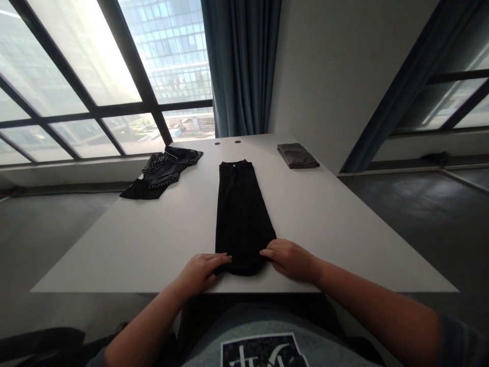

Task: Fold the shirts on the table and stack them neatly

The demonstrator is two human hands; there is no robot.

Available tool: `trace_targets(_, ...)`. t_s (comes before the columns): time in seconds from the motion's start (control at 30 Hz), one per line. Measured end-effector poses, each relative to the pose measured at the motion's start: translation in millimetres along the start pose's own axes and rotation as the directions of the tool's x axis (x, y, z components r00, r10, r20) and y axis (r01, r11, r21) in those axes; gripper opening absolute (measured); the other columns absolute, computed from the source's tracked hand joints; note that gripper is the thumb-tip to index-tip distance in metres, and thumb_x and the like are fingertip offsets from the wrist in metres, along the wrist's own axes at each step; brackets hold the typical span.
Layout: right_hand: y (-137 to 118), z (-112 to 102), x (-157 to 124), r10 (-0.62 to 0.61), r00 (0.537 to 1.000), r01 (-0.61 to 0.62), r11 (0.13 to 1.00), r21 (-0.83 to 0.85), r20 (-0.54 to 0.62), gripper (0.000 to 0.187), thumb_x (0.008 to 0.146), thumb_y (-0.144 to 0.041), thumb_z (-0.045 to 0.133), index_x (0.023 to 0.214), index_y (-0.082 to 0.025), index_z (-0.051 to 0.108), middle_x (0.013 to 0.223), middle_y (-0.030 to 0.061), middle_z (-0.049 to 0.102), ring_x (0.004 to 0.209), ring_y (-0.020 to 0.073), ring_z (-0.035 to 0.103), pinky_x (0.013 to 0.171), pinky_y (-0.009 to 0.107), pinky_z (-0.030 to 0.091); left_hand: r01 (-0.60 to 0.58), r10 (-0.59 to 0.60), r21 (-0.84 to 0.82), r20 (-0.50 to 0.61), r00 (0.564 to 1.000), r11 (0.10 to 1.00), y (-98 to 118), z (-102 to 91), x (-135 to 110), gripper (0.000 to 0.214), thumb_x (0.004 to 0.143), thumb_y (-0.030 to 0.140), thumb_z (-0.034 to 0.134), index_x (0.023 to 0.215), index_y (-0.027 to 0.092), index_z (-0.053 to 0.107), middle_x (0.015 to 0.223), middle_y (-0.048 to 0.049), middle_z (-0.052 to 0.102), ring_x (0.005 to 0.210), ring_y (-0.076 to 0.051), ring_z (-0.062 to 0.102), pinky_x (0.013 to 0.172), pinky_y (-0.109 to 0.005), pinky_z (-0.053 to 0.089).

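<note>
A long black garment (240, 219), folded lengthwise into a narrow strip, lies straight down the middle of the table, with a small collar at its far end. My left hand (200, 272) and my right hand (290, 260) hold its near end from either side. Their fingers lie over the rolled or folded fabric there. The cloth under my fingers is hidden.
A crumpled dark garment with pale stripes (164, 171) lies at the far left of the white table (114, 255). A folded grey cloth (298, 155) sits at the far right. Two small round holes mark the far edge, and the floor lies beyond the table's sides.
</note>
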State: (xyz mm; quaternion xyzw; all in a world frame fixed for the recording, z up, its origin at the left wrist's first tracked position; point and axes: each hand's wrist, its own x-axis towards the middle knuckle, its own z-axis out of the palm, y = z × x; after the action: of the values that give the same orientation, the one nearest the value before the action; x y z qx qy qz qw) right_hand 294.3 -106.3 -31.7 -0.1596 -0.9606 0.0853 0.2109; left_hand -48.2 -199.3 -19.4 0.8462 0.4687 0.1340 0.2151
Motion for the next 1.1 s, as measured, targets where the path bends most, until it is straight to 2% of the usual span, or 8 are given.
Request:
trace_targets(0.07,-5.2,2.6,-1.8,0.026,0.999,-0.027,0.999,-0.025,-0.035,0.05,0.084,-0.002,0.055,0.131,-0.016,0.065,0.111,0.0136,0.073,0.098,0.025,0.071,0.088,0.041,0.059,0.062,-0.063,-0.036,-0.021,0.998,0.997,3.1,0.8,-0.7,0.062,0.083,0.009,0.053,0.141,0.03,0.062,0.141,-0.0007,0.07,0.127,-0.021,0.068,0.112,-0.039,0.051)
trace_targets(0.17,-11.2,2.5,-3.0,0.11,0.991,-0.105,0.992,0.066,-0.081,0.045,0.089,-0.004,0.054,0.131,-0.017,0.065,0.114,0.0119,0.075,0.1,0.0225,0.073,0.09,0.036,0.059,0.106,-0.109,-0.083,-0.036,0.993,0.991,6.0,-7.2,0.6,0.053,0.087,0.012,0.051,0.135,0.029,0.066,0.133,-0.0006,0.074,0.121,-0.021,0.071,0.107,-0.037,0.054)
trace_targets(0.43,-14.1,-37.6,-12.8,0.147,0.989,-0.145,0.922,0.36,0.023,0.02,0.098,-0.022,0.061,0.113,-0.022,0.074,0.102,0.005,0.08,0.091,0.018,0.077,0.084,0.028,0.058,0.016,-0.012,-0.05,0.076,0.997,0.999,22.5,-34.3,-8.3,0.041,0.095,0.02,0.054,0.132,0.032,0.067,0.124,0.0,0.077,0.11,-0.02,0.075,0.099,-0.032,0.056)
trace_targets(0.53,-5.6,-50.0,-1.7,0.26,0.965,-0.257,0.886,0.385,0.045,0.02,0.096,-0.027,0.065,0.114,-0.024,0.075,0.102,0.0037,0.08,0.087,0.0174,0.075,0.079,0.028,0.057,0.002,-0.002,-0.01,-0.031,1.0,1.0,18.6,-42.7,1.0,0.028,0.098,0.027,0.056,0.122,0.027,0.071,0.11,-0.0031,0.08,0.098,-0.021,0.076,0.09,-0.032,0.056)
trace_targets(0.67,23.8,-56.1,30.1,0.447,0.894,-0.423,0.821,0.383,0.028,0.029,0.093,-0.031,0.067,0.121,-0.025,0.072,0.108,0.0026,0.078,0.079,0.0165,0.071,0.068,0.028,0.054,0.065,-0.069,-0.028,-0.202,0.977,0.998,-1.2,-60.6,33.0,0.021,0.097,0.037,0.058,0.105,0.022,0.071,0.087,-0.0027,0.077,0.073,-0.017,0.07,0.069,-0.028,0.053)
trace_targets(0.87,85.6,-49.2,79.1,0.516,0.856,-0.494,0.801,0.338,0.03,0.027,0.092,-0.028,0.064,0.118,-0.023,0.073,0.107,0.0033,0.078,0.089,0.0204,0.071,0.083,0.033,0.054,0.153,-0.168,-0.076,-0.264,0.95,0.985,-43.3,-82.6,91.7,0.02,0.091,0.039,0.064,0.101,0.023,0.069,0.08,0.001,0.073,0.068,-0.017,0.066,0.067,-0.028,0.049)
trace_targets(1.0,114.2,-25.1,91.0,0.517,0.85,-0.526,0.821,0.223,0.102,0.028,0.091,-0.022,0.066,0.118,-0.023,0.072,0.109,0.0049,0.077,0.093,0.0219,0.071,0.09,0.036,0.055,0.231,-0.232,-0.03,-0.218,0.948,0.973,-76.5,-67.8,116.5,0.019,0.091,0.039,0.064,0.102,0.024,0.07,0.086,0.0003,0.074,0.075,-0.02,0.068,0.072,-0.032,0.051)
trace_targets(1.1,123.0,-5.8,86.8,0.452,0.886,-0.462,0.879,0.117,0.103,0.031,0.089,-0.018,0.068,0.12,-0.021,0.071,0.115,0.0084,0.075,0.108,0.0252,0.069,0.101,0.041,0.053,0.252,-0.24,0.018,-0.243,0.94,0.968,-97.4,-47.8,121.7,0.022,0.09,0.036,0.066,0.109,0.025,0.069,0.097,-0.0024,0.075,0.088,-0.023,0.069,0.083,-0.037,0.054)
